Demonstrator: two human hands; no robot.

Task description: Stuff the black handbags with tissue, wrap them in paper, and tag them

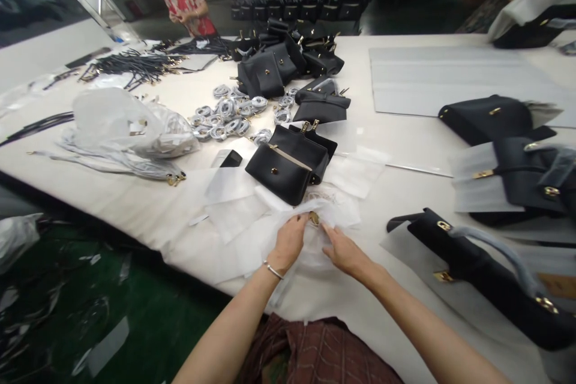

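Both my hands work at a wad of thin white wrapping paper (335, 211) near the table's front edge. My left hand (288, 243), with a bracelet on the wrist, pinches the paper around a small gold metal piece (314, 218). My right hand (344, 250) grips the same paper from the right, fingers closed. Just beyond them lies a black leather bag (288, 166) with a gold snap and clasp.
More black bags (504, 156) lie at the right, and another heap (288, 63) sits further back. Coiled wrapped chains (229, 114), clear plastic bags (121, 126) and black straps (135, 66) lie to the left. A person in a red shirt (186, 0) stands at the far end. The table edge (135, 228) drops to a green floor.
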